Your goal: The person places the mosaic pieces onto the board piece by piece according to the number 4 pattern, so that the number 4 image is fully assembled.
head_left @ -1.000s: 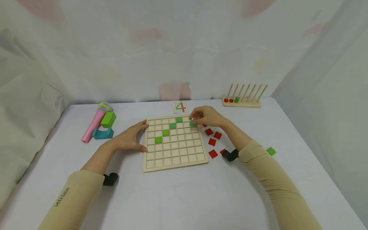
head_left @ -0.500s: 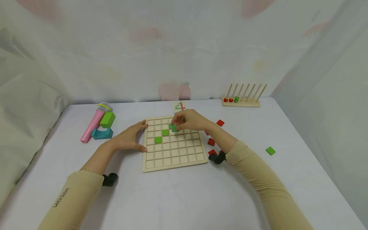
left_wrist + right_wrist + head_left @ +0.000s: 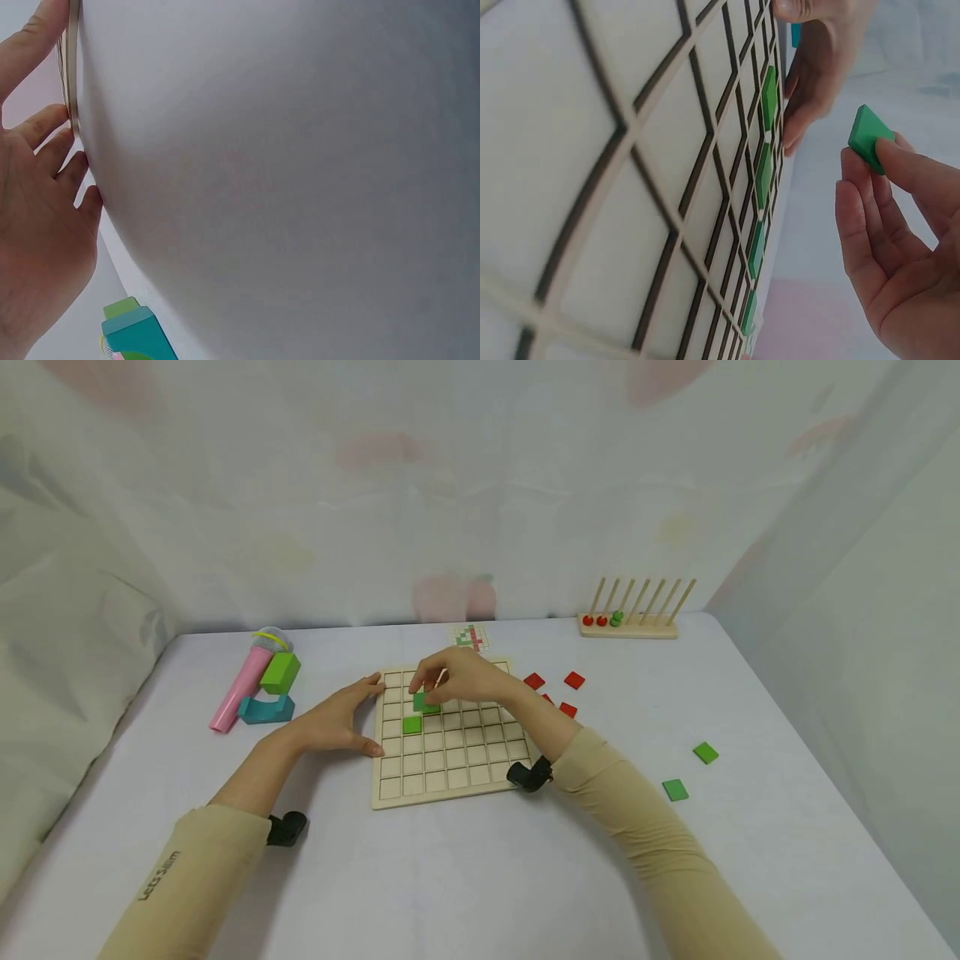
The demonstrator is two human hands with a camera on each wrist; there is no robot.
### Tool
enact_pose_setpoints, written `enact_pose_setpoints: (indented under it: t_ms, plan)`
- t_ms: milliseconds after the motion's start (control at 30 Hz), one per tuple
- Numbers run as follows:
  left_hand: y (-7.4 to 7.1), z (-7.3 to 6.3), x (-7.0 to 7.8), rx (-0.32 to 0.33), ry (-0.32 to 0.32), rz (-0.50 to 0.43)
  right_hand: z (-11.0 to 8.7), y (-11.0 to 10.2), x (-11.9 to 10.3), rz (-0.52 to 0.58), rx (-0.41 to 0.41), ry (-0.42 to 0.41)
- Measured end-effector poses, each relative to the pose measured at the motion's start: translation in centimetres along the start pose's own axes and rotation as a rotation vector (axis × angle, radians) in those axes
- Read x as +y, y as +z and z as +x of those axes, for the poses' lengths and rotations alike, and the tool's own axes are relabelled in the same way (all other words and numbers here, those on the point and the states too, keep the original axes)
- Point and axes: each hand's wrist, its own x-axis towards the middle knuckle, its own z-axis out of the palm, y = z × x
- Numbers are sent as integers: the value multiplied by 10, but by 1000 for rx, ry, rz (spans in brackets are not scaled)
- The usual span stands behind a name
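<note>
A wooden grid board (image 3: pixel 446 772) lies in the middle of the table. My left hand (image 3: pixel 337 720) rests at its left edge, thumb and fingers spread and touching the rim. Over the upper left squares, my right hand (image 3: pixel 463 675) pinches a green square tile (image 3: pixel 869 136) between thumb and fingertips, raised off the board. Several green tiles sit in grid squares along a diagonal, as the right wrist view shows. The nearest of these, a light green tile (image 3: pixel 412 725), is in plain sight in the head view; my right hand covers others there.
Several red tiles (image 3: pixel 574 680) lie right of the board, partly behind my forearm. Two loose green tiles (image 3: pixel 675 790) are farther right. A pattern card (image 3: pixel 471 637) and a peg rack (image 3: pixel 628 627) stand behind. Left are a pink microphone (image 3: pixel 246 689), a green block (image 3: pixel 281 673) and a teal block (image 3: pixel 266 710).
My right hand has carried the green tile leftward from the board's upper right corner. Its sleeve has uncovered a second loose green tile. The left hand stays at the edge.
</note>
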Motion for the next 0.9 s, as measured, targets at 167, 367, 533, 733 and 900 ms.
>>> enact_pose_setpoints:
  t_ms: [167, 367, 533, 733, 900]
  plan:
    - [-1, 0, 1, -3, -2, -10, 9, 6, -1, -35, -29, 19]
    - [-1, -1, 2, -5, -11, -1, 17, 12, -4, -87, -80, 39]
    - [-1, -1, 2, -2, -6, 0, 20, 17, -5, -75, -124, 80]
    - [-1, -1, 2, 0, 4, -2, 21, 23, -5, -72, -167, 137]
    - [-1, -1, 3, -1, 11, -8, 21, 28, -7, -106, -184, 149]
